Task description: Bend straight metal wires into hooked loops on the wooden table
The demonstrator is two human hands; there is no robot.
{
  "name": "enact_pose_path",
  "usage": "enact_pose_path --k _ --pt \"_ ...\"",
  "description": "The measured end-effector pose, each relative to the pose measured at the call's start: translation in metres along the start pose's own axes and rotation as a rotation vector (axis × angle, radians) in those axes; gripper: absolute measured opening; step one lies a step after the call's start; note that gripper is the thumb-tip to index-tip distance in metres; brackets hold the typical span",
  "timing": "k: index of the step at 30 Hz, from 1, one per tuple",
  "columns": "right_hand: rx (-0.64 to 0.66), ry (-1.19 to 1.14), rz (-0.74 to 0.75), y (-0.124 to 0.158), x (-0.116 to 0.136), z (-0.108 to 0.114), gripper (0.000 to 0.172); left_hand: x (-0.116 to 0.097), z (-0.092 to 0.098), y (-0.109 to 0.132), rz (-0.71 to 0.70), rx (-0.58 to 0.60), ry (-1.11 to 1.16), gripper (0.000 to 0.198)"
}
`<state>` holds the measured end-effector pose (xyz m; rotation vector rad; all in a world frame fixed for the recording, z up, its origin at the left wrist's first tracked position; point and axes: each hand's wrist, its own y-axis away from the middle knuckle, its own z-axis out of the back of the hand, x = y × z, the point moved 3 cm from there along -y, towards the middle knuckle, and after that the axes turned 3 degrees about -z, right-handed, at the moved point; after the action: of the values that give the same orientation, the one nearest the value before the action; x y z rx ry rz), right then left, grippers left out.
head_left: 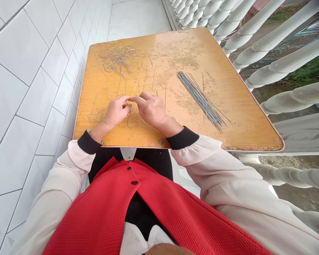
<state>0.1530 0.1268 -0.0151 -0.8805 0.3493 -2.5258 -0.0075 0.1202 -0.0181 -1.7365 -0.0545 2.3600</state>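
Note:
My left hand [117, 111] and my right hand [151, 109] meet over the near middle of a worn wooden table [228, 117]. Both pinch a thin metal wire [136, 90] that rises away from the fingertips toward the far side. Around the hands lie several wires bent into loops [149, 86] at one end. A bundle of straight wires [202, 101] lies diagonally to the right of my right hand. A tangled heap of looped wires [118, 58] sits at the far left of the table.
A white tiled wall [29, 88] runs close along the table's left edge. White balusters [268, 39] of a railing stand to the right. My red vest and pale sleeves fill the foreground.

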Motion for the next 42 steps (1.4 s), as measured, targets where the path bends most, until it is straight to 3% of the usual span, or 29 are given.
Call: enact_pose_path --k 4,6,11,15,18,22,28,33,37,42 --pt "0.050 0.127 0.028 0.000 0.003 -0.002 0.032 0.001 -0.002 0.001 -0.016 0.005 0.010 0.023" --pt "0.031 0.081 -0.003 -0.001 0.001 -0.004 0.028 -0.001 -0.004 0.002 0.003 0.005 0.033 0.024" --pt "-0.058 -0.353 -0.164 -0.005 -0.005 -0.003 0.020 -0.007 -0.005 0.002 0.109 0.001 0.131 0.016" --pt "-0.020 -0.792 -0.284 -0.006 -0.007 -0.001 0.038 -0.011 -0.003 0.002 0.137 -0.018 0.207 0.011" --pt "-0.017 -0.981 -0.332 -0.005 -0.008 0.001 0.051 -0.011 -0.001 0.002 0.138 -0.077 0.228 0.013" --pt "-0.008 -1.014 -0.368 -0.002 -0.008 0.003 0.058 -0.011 0.002 0.001 0.135 -0.153 0.228 0.018" --pt "0.022 -1.012 -0.272 0.002 0.003 0.004 0.053 -0.011 0.004 0.001 0.164 -0.189 0.167 0.020" --pt "0.028 -1.041 -0.245 0.000 0.003 -0.001 0.041 -0.007 0.002 0.000 0.148 -0.159 0.118 0.018" --pt "0.022 -1.024 -0.332 -0.003 -0.002 -0.003 0.028 -0.003 -0.002 0.000 0.098 -0.113 0.088 0.015" --pt "0.020 -1.010 -0.394 -0.004 -0.001 -0.001 0.024 -0.001 -0.003 0.001 0.084 -0.092 0.055 0.014"
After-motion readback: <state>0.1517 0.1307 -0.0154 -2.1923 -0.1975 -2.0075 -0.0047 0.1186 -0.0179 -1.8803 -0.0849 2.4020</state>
